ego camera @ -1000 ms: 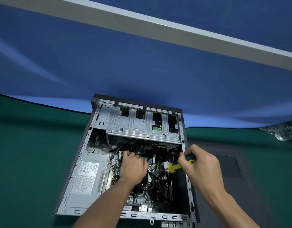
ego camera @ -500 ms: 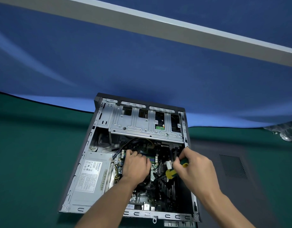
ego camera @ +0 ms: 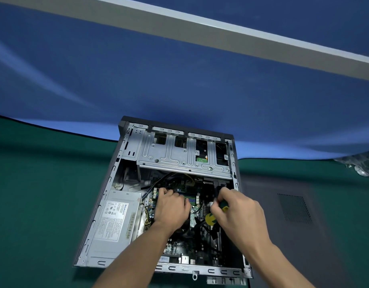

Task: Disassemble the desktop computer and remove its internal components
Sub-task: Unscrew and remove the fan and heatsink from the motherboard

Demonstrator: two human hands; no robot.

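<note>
Head view looks down into the computer case [ego camera: 125,169], lying on its side on the green desk [ego camera: 44,183] with the open side up so its parts can be reached from above. The left hand [ego camera: 171,208] rests on the circuit board [ego camera: 175,249], fingers curled at the memory slots (whether they pinch anything is hidden), probably steadying it. The right hand [ego camera: 239,213] has its grip wrapped around a screwdriver [ego camera: 215,215], tip angled down toward the board. The power supply [ego camera: 115,221] sits at the left.

left hand [ego camera: 171,208] hiding motherboard parts, screwdriver [ego camera: 213,217] tip unseen, crumpled plastic [ego camera: 364,165] cut off at right edge
</note>
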